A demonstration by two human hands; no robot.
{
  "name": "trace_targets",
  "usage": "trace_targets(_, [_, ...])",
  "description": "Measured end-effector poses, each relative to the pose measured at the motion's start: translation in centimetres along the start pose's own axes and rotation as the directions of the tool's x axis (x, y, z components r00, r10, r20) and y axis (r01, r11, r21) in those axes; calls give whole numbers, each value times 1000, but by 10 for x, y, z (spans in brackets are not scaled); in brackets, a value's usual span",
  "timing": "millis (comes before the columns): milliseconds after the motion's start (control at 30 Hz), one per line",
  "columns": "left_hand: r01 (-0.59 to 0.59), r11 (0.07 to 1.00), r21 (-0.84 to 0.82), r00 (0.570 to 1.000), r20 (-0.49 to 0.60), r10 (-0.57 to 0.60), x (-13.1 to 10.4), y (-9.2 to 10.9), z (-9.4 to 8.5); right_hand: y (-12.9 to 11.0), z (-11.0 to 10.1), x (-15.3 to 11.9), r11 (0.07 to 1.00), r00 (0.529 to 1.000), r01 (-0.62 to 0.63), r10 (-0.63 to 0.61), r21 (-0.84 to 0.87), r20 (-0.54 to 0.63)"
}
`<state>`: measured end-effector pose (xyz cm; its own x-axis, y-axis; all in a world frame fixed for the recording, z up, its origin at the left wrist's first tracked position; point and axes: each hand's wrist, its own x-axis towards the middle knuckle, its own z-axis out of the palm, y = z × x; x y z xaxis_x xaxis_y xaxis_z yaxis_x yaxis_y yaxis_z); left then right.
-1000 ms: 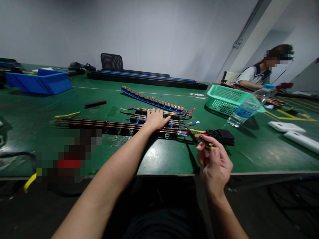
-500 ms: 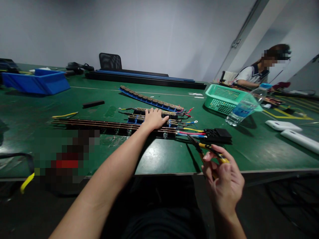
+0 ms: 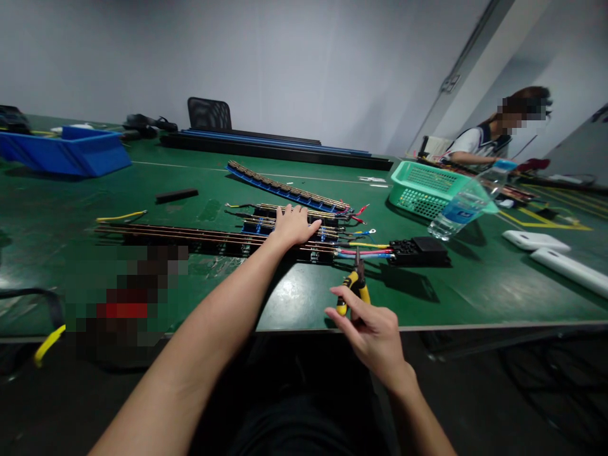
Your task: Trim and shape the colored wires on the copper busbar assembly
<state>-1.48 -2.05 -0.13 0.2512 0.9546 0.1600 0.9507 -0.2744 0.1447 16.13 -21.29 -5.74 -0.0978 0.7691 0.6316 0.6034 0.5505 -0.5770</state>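
My left hand (image 3: 295, 226) lies with spread fingers on a group of dark strips with copper bars (image 3: 209, 237) on the green table. In my right hand (image 3: 373, 326) are yellow and black pliers (image 3: 354, 288), their jaws up at the coloured wires (image 3: 365, 253). Those wires run from the strips' right end to a black connector block (image 3: 420, 251). Whether the jaws touch a wire I cannot tell. Behind my left hand a blue-backed strip (image 3: 285, 188) lies at a slant, with red-tipped leads at its right end.
A green basket (image 3: 418, 190) stands at the right, with a tilted water bottle (image 3: 458, 212) against it. White devices (image 3: 536, 240) lie further right. A blue bin (image 3: 71, 152) is at the left, long dark profiles (image 3: 280, 151) at the back. A person (image 3: 489, 136) sits at the far right.
My right hand has moved left with the pliers, which now point upward at the wires. The connector block has shifted slightly right. My left hand stays in place.
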Motion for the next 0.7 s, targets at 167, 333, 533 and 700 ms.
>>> trace_targets(167, [-1, 1000, 6, 1000, -12, 2, 0, 0, 1, -5, 0, 3, 1000, 998, -18, 18, 1, 66])
trace_targets(333, [-3, 1000, 1, 1000, -17, 3, -1, 0, 1, -11, -4, 10, 964, 978, -209, 205, 167, 41])
trace_targets(533, [-7, 1000, 6, 1000, -5, 7, -2, 0, -1, -9, -9, 20, 900, 919, -363, 389, 241, -68])
trace_targets(700, [-6, 1000, 17, 1000, -11, 6, -2, 0, 0, -10, -9, 21, 707, 819, -481, 573, 518, -21])
